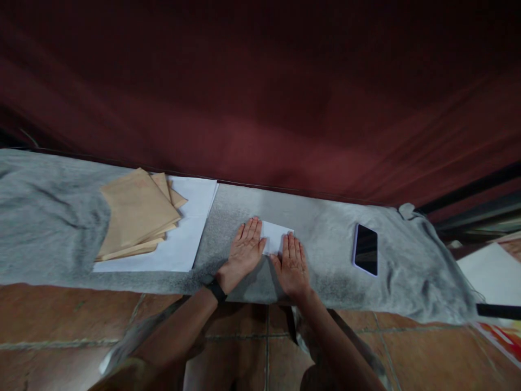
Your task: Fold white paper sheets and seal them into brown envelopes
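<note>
The small paper (274,237) lies on the grey cloth (325,228), and it is between the two hands. The left hand (245,251) is flat with the palm down at the left edge of the paper, its fingers extended and its thumb on the lower left part. The right hand (293,269) is also flat, at the right edge of the paper and a little nearer to the person; its fingertips cover part of this edge. The hands are apart from each other, with a visible piece of the paper in the gap, and neither hand is closed around anything. How strongly they press, I cannot tell. On the left wrist, below and left of the paper, there is a black band (216,291).

To the right of the paper, well apart from it, the phone (365,250) lies with its dark screen up and a pale purple edge. To the left of the paper, also well apart, there are large white sheets (189,233). A fanned pile of brown papers (138,209) rests partly on these sheets. Beyond the paper, a dark red surface (260,119) rises behind the cloth. On the person's side of the paper, past the edge of the cloth, the tiled floor (431,353) is seen. Far to the right of the paper, beyond the cloth, there is another white sheet (490,271).
</note>
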A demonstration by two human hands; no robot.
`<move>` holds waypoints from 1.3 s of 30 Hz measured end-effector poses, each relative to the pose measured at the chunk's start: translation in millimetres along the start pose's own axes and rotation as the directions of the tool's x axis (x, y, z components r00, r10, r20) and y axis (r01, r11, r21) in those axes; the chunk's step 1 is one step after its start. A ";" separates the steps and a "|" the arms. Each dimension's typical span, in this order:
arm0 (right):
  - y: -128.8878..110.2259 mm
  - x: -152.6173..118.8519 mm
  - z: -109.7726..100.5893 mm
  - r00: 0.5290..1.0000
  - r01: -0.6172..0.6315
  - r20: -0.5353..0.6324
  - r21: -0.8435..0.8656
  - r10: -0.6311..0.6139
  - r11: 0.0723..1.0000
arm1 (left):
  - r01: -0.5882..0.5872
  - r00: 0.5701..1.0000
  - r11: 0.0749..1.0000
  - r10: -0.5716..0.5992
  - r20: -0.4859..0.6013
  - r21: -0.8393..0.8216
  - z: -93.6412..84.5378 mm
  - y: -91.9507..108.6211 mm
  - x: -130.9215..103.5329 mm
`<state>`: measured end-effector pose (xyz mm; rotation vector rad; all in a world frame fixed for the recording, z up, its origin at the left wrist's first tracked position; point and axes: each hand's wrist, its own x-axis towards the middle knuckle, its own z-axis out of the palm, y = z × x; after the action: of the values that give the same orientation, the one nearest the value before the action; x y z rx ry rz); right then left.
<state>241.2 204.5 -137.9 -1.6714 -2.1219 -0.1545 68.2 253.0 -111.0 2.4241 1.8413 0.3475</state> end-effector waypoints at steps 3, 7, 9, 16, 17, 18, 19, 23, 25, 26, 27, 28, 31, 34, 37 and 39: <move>0.3 -2.5 0.1 1.000 0.010 -0.016 -0.017 -0.010 1.000 | 0.039 0.999 0.999 -0.040 0.018 0.023 -4.9 -1.3 0.7; 1.6 -4.8 0.8 0.998 0.030 -0.048 -0.049 -0.033 0.998 | 0.064 0.998 0.997 -0.064 -0.006 0.039 -8.3 -0.8 1.3; 2.2 -5.7 1.5 0.998 0.028 -0.060 -0.057 -0.031 0.998 | 0.076 0.997 0.996 -0.075 -0.026 0.039 -9.1 0.1 1.5; -2.9 -7.1 -0.8 1.000 0.023 0.001 -0.058 -0.023 0.998 | -0.108 0.994 0.994 0.108 -0.027 0.003 -8.7 12.3 -3.4; -4.4 -7.1 -1.5 0.999 0.033 0.018 -0.055 -0.032 0.998 | -0.133 0.991 0.991 0.133 -0.007 -0.007 -7.5 14.1 -4.4; -5.9 -7.1 -2.2 0.999 0.042 0.032 -0.051 -0.040 0.998 | -0.142 0.990 0.990 0.142 0.010 -0.014 -6.1 15.3 -5.1; -7.1 -7.2 -2.7 0.998 0.044 0.042 -0.047 -0.042 0.998 | -0.137 0.990 0.990 0.137 0.022 -0.019 -4.5 15.8 -5.5; -9.0 -8.3 -4.4 0.999 0.017 0.051 -0.025 -0.016 1.000 | -0.064 0.998 0.997 0.064 0.004 -0.036 0.1 11.3 -5.2; -7.9 -8.9 -4.5 0.999 0.006 0.044 -0.013 -0.005 1.000 | -0.035 0.999 0.998 0.034 -0.027 -0.044 0.3 7.3 -5.3; -7.0 -9.1 -4.5 0.999 0.001 0.039 -0.008 -0.001 1.000 | -0.024 0.999 0.999 0.022 -0.041 -0.044 -0.2 5.4 -5.6; -6.1 -9.2 -4.3 0.999 -0.003 0.034 -0.005 0.003 1.000 | -0.012 0.999 0.999 0.010 -0.052 -0.043 -1.1 3.7 -6.0; -5.1 -9.2 -4.0 1.000 -0.009 0.028 -0.005 0.009 1.000 | 0.003 0.998 0.999 -0.005 -0.060 -0.040 -2.2 2.2 -6.4; -3.0 -8.7 -3.3 1.000 -0.019 0.016 -0.018 0.019 1.000 | 0.067 0.995 0.997 -0.069 -0.071 -0.030 -6.1 -1.6 -6.3; -3.4 -6.5 -3.9 1.000 -0.023 0.018 -0.025 0.023 0.999 | 0.103 0.993 0.994 -0.105 -0.058 -0.027 -9.6 -3.9 -4.6; -6.3 -0.6 -6.9 0.999 -0.036 0.008 -0.018 0.036 0.999 | 0.109 0.993 0.994 -0.110 -0.037 -0.032 -11.7 -3.8 -3.8; -9.4 5.0 -9.1 1.000 -0.021 0.013 0.003 0.021 1.000 | 0.089 0.996 0.995 -0.090 -0.023 -0.037 -11.9 -2.8 -4.9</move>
<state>233.8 203.3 -126.0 -1.6967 -2.1125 -0.1346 61.6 248.2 -100.6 2.3155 1.9289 0.4011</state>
